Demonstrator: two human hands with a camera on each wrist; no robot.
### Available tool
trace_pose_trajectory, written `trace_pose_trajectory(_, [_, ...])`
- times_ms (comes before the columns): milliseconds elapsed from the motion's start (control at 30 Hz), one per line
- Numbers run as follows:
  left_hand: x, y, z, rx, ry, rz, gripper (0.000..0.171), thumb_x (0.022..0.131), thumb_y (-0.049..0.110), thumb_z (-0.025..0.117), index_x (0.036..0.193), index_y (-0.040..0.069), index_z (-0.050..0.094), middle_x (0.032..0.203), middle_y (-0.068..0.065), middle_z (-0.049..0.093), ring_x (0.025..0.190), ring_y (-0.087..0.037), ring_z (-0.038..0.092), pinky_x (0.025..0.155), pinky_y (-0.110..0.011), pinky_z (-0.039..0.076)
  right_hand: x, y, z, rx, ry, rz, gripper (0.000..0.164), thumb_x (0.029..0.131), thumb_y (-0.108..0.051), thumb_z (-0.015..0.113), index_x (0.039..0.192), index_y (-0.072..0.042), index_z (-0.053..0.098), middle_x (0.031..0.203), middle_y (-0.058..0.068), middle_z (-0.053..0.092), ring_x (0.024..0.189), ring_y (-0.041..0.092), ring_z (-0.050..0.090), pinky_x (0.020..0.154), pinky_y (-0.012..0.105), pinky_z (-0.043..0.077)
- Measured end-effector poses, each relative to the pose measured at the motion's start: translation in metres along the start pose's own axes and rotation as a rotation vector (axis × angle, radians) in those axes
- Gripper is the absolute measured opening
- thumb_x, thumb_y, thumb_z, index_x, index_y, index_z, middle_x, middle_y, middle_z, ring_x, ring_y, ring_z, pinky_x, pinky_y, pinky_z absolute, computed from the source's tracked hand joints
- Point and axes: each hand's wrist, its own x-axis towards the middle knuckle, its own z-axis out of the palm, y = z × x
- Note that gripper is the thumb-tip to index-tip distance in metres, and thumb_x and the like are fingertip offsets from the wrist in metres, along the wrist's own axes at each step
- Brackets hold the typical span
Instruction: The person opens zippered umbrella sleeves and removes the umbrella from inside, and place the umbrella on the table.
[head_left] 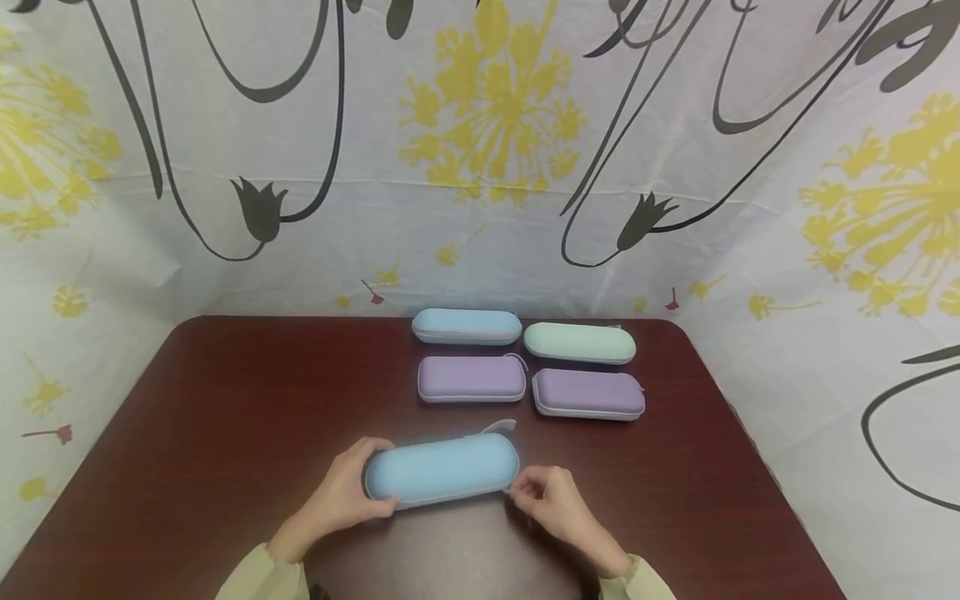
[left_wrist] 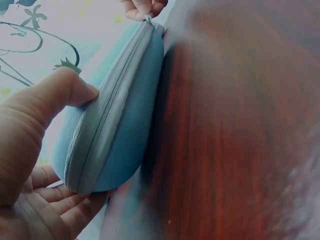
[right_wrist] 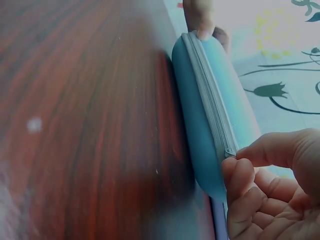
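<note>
A light blue zippered pencil case (head_left: 442,471) lies near the front of the table, slightly slanted, with a grey strap loop (head_left: 501,426) at its back right. My left hand (head_left: 345,490) grips its left end, the thumb on the near side by the grey zipper band (left_wrist: 112,107) and the fingers round the far side. At the right front corner, my right hand (head_left: 551,500) pinches the small metal zipper pull (right_wrist: 230,153) between thumb and forefinger. Along the stretch facing the right wrist camera, the zipper teeth (right_wrist: 210,90) run together in one line.
Behind it stand a second blue case (head_left: 467,327), a mint green case (head_left: 580,343) and two purple cases, one on the left (head_left: 471,379) and one on the right (head_left: 588,394). The dark red table (head_left: 247,400) ends at a patterned cloth backdrop (head_left: 480,250).
</note>
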Motion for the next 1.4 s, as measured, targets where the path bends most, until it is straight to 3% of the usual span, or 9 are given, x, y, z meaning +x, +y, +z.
trace_pose_trajectory(300, [-0.009, 0.017, 0.006, 0.022, 0.027, -0.099, 0.065, 0.053, 0.020, 0.085, 0.109, 0.000, 0.057, 0.102, -0.005, 0.059, 0.092, -0.021, 0.059, 0.074, -0.037, 0.052, -0.001, -0.005, 0.007, 0.051, 0.030, 0.012, 0.008, 0.077, 0.002, 0.069, 0.074, -0.005, 0.069, 0.063, 0.000, 0.065, 0.049, 0.001, 0.054, 0.044, 0.018, 0.046])
trace_pose_trajectory(433, [-0.013, 0.021, 0.003, 0.035, 0.014, -0.049, 0.064, 0.056, 0.020, 0.085, 0.109, -0.001, 0.057, 0.102, -0.006, 0.059, 0.092, -0.022, 0.059, 0.075, -0.037, 0.052, 0.000, -0.005, 0.006, 0.050, 0.053, 0.014, 0.008, 0.077, 0.003, 0.069, 0.074, -0.005, 0.069, 0.060, -0.001, 0.064, 0.045, 0.001, 0.053, 0.042, 0.016, 0.044])
trace_pose_trajectory(600, [-0.017, 0.021, -0.006, -0.021, -0.058, 0.033, 0.064, 0.056, 0.010, 0.084, 0.111, -0.006, 0.054, 0.104, -0.009, 0.058, 0.095, -0.028, 0.059, 0.077, -0.036, 0.053, 0.002, -0.004, 0.004, 0.052, 0.066, 0.037, 0.008, 0.078, 0.002, 0.068, 0.074, -0.005, 0.069, 0.057, -0.003, 0.061, 0.045, -0.001, 0.051, 0.040, 0.014, 0.041])
trace_pose_trajectory(767, [-0.020, 0.023, -0.006, -0.032, -0.098, 0.005, 0.064, 0.057, 0.013, 0.084, 0.111, -0.005, 0.054, 0.105, -0.010, 0.058, 0.095, -0.029, 0.060, 0.076, -0.034, 0.054, 0.002, -0.005, 0.005, 0.053, 0.081, 0.042, 0.009, 0.077, 0.002, 0.069, 0.074, -0.005, 0.068, 0.058, -0.002, 0.061, 0.044, -0.001, 0.050, 0.040, 0.013, 0.040])
trace_pose_trajectory(1100, [-0.027, 0.031, 0.001, 0.034, -0.041, -0.076, 0.065, 0.052, 0.017, 0.087, 0.108, 0.001, 0.058, 0.102, -0.005, 0.059, 0.088, -0.018, 0.060, 0.074, -0.034, 0.053, -0.002, -0.007, 0.014, 0.077, 0.040, 0.020, 0.009, 0.076, 0.004, 0.068, 0.074, -0.005, 0.069, 0.063, 0.001, 0.065, 0.049, 0.003, 0.054, 0.044, 0.018, 0.046])
trace_pose_trajectory(1400, [-0.034, 0.042, 0.006, 0.082, 0.008, -0.129, 0.064, 0.050, 0.019, 0.086, 0.105, 0.002, 0.059, 0.097, -0.001, 0.059, 0.088, -0.016, 0.059, 0.075, -0.033, 0.052, -0.002, -0.015, 0.024, 0.084, 0.001, -0.006, 0.008, 0.074, 0.004, 0.068, 0.073, -0.004, 0.068, 0.061, 0.001, 0.064, 0.047, -0.002, 0.051, 0.043, 0.019, 0.046])
